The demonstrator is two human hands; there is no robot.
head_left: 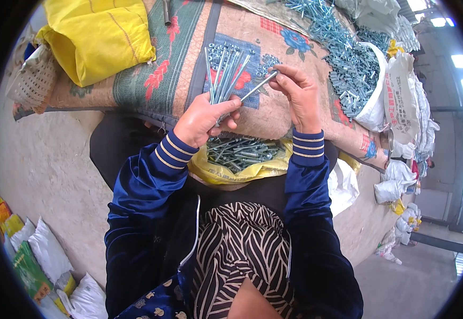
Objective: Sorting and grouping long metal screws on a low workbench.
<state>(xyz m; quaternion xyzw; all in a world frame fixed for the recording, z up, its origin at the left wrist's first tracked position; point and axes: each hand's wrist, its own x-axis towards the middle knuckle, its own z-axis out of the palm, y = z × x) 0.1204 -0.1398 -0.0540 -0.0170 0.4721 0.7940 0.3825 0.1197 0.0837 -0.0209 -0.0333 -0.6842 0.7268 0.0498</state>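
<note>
A fanned bundle of long metal bolts point(222, 74) stands up out of my left hand point(202, 118), whose fingers are wrapped round the lower ends. One single bolt point(258, 89) slants up from beside the left thumb. Its upper end is pinched between the thumb and fingers of my right hand point(301, 98); whether a nut sits there is too small to tell. Loose small nuts point(268, 60) lie on the patterned padded cloth point(183, 69), just behind the bundle. Below my hands, a yellow bag point(210, 173) at my lap holds many more bolts point(247, 151).
On the cloth at the left lies a yellow woven sack point(98, 37), by a white perforated basket point(32, 80). A metal rod point(166, 11) lies at the top. To the right, loose bolts point(353, 74) spill from a white sack point(375, 109). Filled bags point(48, 250) stand on the floor, lower left.
</note>
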